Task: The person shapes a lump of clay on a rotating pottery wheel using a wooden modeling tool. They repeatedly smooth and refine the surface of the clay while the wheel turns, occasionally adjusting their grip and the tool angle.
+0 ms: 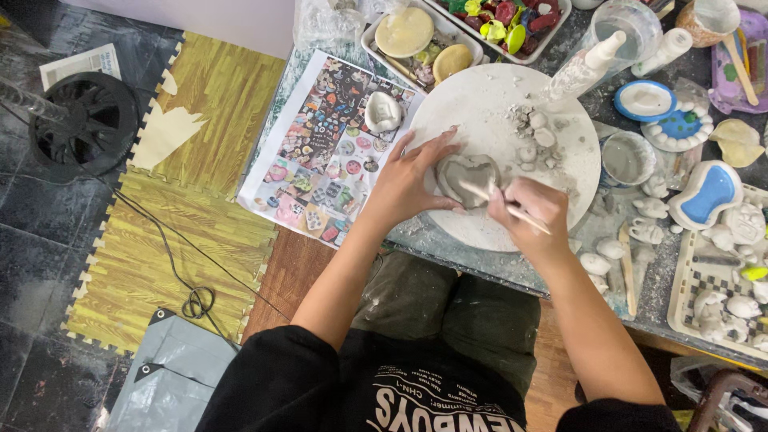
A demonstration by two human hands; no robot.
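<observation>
A grey heart-shaped clay dish (468, 178) lies on a round white board (480, 104) on the counter (640, 276). The left hand (408, 180) cups its rim, fingers spread half open. The right hand (530, 210) is curled tight around a thin wooden stick (504, 205) laid across the clay. Clay lumps (534, 132) sit just beyond; a printed picture sheet (324, 152) lies left.

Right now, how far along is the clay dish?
Done: the grey heart-shaped clay dish already has raised walls on the round white board. In hand: the left hand steadies its side while the right hand works its rim with a thin wooden stick. Left: the surface looks rough and uncoloured, unlike the blue glazed dish; loose clay bits lie on the board.
</observation>
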